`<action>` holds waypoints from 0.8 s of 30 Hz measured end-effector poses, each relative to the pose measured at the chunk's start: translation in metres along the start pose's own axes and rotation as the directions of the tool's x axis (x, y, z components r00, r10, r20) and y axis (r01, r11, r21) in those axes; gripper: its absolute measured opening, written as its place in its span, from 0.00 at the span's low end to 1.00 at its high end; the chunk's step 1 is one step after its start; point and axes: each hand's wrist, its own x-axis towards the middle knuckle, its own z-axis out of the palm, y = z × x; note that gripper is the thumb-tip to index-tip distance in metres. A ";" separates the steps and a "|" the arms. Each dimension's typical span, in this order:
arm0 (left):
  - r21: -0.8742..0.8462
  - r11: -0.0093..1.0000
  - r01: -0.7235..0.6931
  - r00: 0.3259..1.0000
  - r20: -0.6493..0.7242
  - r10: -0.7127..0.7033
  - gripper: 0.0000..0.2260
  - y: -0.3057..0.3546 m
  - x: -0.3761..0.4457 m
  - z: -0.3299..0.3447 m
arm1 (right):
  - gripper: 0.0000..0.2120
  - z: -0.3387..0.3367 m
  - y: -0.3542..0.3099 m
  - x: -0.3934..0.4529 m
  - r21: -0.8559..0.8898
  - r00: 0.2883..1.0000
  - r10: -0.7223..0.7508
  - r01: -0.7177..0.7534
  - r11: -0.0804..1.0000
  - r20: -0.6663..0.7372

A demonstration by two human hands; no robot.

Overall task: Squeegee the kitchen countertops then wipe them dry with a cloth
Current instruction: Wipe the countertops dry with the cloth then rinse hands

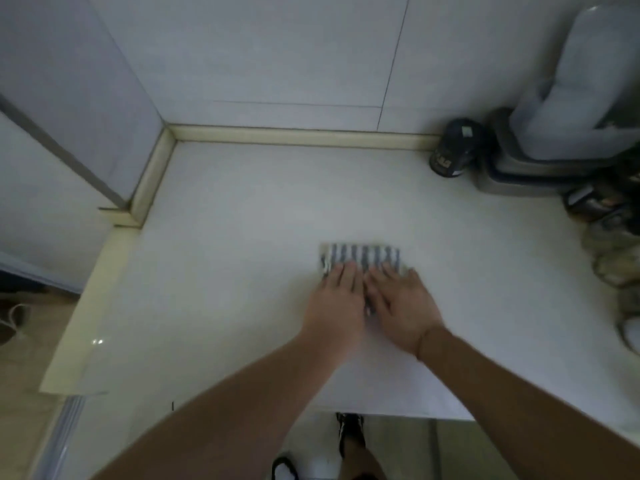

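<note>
Dim bluish light, soft overall blur, wide-angle bending at edges, small glare on countertop

the hands are covering the near part of the striped cloth. the appliance and clutter are getting cut off at the right edge, blurring beyond telling.

Counted on the white stone worktop

One folded grey-and-white striped cloth lies near the front edge under two bare hands, left hand and right hand; one dark round jar and one grey plastic appliance stand at the back right corner.
</note>
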 end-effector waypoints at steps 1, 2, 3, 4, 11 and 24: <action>0.016 1.000 -0.003 0.999 0.033 0.002 0.30 0.007 -0.023 0.006 | 0.38 0.007 -0.008 -0.023 0.017 1.000 -0.007 0.007 1.000 0.013; 0.030 0.999 -0.017 0.998 0.067 0.014 0.30 0.014 -0.045 0.010 | 0.37 0.015 -0.014 -0.044 0.022 1.000 -0.013 0.012 1.000 0.025; 0.045 0.998 -0.043 0.995 0.095 0.038 0.31 0.021 -0.067 0.013 | 0.34 0.022 -0.019 -0.064 0.002 1.000 -0.025 0.025 1.000 0.015; 0.068 0.995 -0.067 0.990 0.127 0.058 0.31 0.027 -0.087 0.015 | 0.30 0.030 -0.023 -0.082 -0.025 0.999 -0.038 0.038 0.999 -0.008; -0.030 0.999 -0.011 0.982 0.188 0.017 0.30 0.056 -0.148 0.008 | 0.21 0.059 -0.029 -0.139 -0.040 0.995 -0.062 0.059 0.997 -0.076; 0.024 0.995 -0.101 0.982 0.163 0.096 0.26 0.096 -0.022 -0.008 | 0.33 0.013 0.061 -0.073 -0.024 0.990 0.086 -0.090 0.996 -0.110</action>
